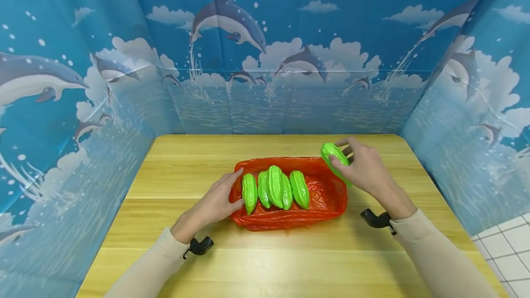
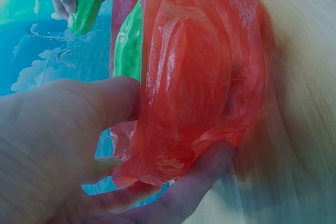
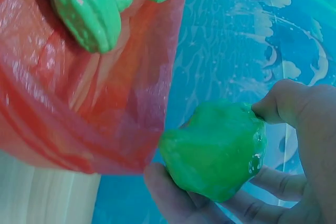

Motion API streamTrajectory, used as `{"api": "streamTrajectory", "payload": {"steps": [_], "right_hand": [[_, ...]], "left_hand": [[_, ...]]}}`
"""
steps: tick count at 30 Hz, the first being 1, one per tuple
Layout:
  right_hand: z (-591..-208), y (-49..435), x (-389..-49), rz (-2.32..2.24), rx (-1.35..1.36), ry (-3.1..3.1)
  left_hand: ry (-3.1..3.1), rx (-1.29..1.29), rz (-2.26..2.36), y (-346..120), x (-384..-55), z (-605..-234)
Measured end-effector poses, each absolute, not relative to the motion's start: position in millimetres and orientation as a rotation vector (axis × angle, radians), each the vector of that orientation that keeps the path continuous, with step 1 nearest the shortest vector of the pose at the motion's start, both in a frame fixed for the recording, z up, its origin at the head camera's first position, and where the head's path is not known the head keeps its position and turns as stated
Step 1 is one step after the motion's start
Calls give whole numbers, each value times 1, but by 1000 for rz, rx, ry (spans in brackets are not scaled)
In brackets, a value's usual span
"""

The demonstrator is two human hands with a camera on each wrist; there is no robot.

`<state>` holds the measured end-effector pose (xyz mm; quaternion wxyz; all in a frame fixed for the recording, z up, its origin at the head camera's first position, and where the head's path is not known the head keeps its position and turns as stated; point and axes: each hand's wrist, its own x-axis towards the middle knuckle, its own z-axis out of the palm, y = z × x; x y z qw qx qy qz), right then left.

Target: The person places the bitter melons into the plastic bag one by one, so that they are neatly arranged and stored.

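Observation:
A red plastic bag stands spread in a long box shape on the table, its top facing up. Inside lie several glossy green, ridged bitter melons, side by side toward its left and middle. My left hand holds the bag's left end, thumb at the near side and fingers reaching to the far corner. In the left wrist view the fingers curve against the red film. Above the bag's right end, my right hand grips another bitter melon between thumb and fingers, tilted and clear of the others.
The wooden table extends around the bag on every side. A blue dolphin-print curtain hangs along the back and both sides. White floor tiles show at the lower right. Each wrist carries a black camera mount.

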<state>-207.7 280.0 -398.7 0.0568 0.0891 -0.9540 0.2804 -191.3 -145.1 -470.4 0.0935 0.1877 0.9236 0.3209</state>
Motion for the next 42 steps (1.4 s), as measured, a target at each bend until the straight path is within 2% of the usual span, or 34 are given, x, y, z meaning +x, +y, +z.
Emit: {"api": "streamTrajectory", "payload": {"steps": [21,42], "right_hand": [[-415,256,-202,1014,349,-2947],[-424,232,-201,1012,295,-2921]], "left_hand": [[2755,578,938,-145,-193,-472],[2770,574,963,-145,-190,-475]]}}
